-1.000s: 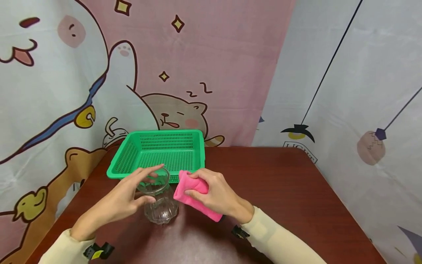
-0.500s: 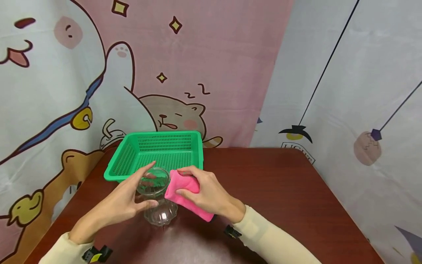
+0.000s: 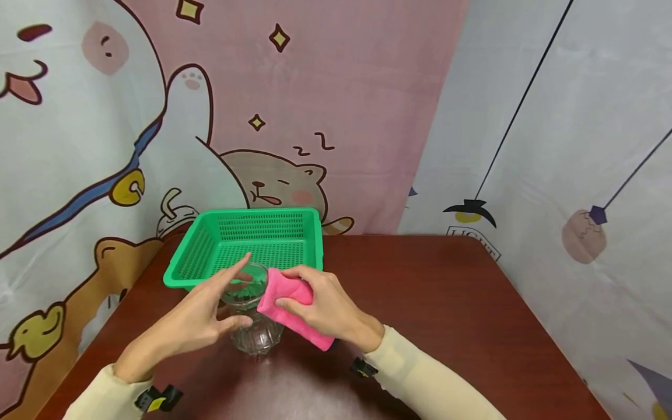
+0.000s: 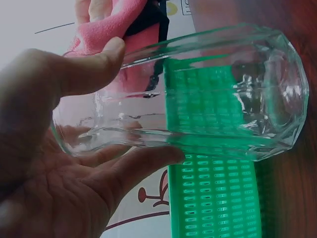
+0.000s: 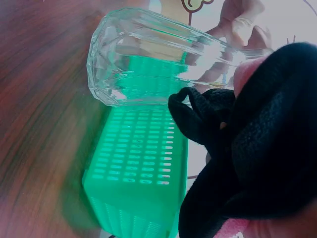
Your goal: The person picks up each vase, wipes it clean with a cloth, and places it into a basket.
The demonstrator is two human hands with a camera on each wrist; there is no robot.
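A clear glass vase (image 3: 255, 335) with a narrowed neck and faceted base stands upright near the table's middle. My left hand (image 3: 196, 318) holds it round the neck, thumb on the near side and fingers on the far side, as the left wrist view shows through the glass (image 4: 213, 99). My right hand (image 3: 336, 306) grips a folded pink cloth (image 3: 286, 289) between thumb and fingers, its edge right at the vase's rim. In the right wrist view, the cloth's black side (image 5: 267, 139) hangs down and hides most of that hand.
Behind the vase, a green plastic basket (image 3: 315, 233) with slotted walls sits at the back left of the brown table (image 3: 420, 303). A printed curtain (image 3: 367, 116) with cartoon animals hangs along the table's back and sides.
My right hand has moved left with the pink cloth, bringing it up to the vase's rim. The left hand has stayed at the neck, and the head view has shifted slightly.
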